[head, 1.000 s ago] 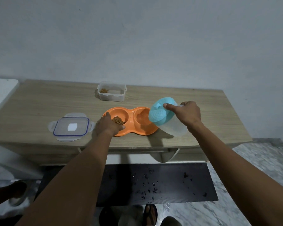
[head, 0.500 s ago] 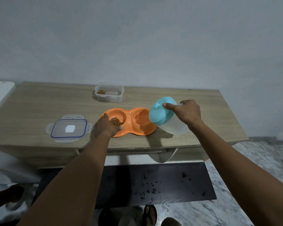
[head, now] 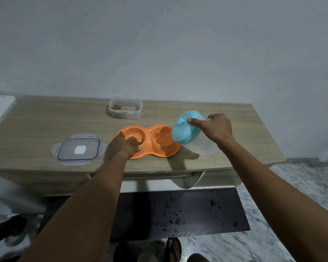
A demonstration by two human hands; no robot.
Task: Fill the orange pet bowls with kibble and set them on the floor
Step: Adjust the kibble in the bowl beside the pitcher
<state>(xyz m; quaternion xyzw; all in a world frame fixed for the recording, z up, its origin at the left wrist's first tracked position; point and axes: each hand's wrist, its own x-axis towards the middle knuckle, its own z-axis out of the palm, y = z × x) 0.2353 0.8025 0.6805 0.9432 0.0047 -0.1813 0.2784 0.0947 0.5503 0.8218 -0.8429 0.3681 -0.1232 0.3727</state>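
While the left hand (head: 122, 146) presses down on the near-left rim of the orange pet bowls (head: 148, 141), apparently to keep the light double dish from sliding on the wooden table (head: 235, 118), the right hand (head: 217, 127) grips a clear container with a turquoise lid (head: 189, 134) and tips it, lid leading, over the right well. Left hand: fingers curved over the rim, resting on it rather than lifting. Right hand: closed around the container's wall, thumb laid on the lid. Just beyond the left fingertips, kibble (head: 133, 141) sits in the left well; the right well, directly below the tilted lid, looks empty. No kibble can be seen falling, and whether the lid has an open spout cannot be told. Beyond the left hand stands an open clear tub (head: 125, 107) with a few pieces inside; its clip lid (head: 78, 151) lies just outward of that hand. Filling is judged half done.
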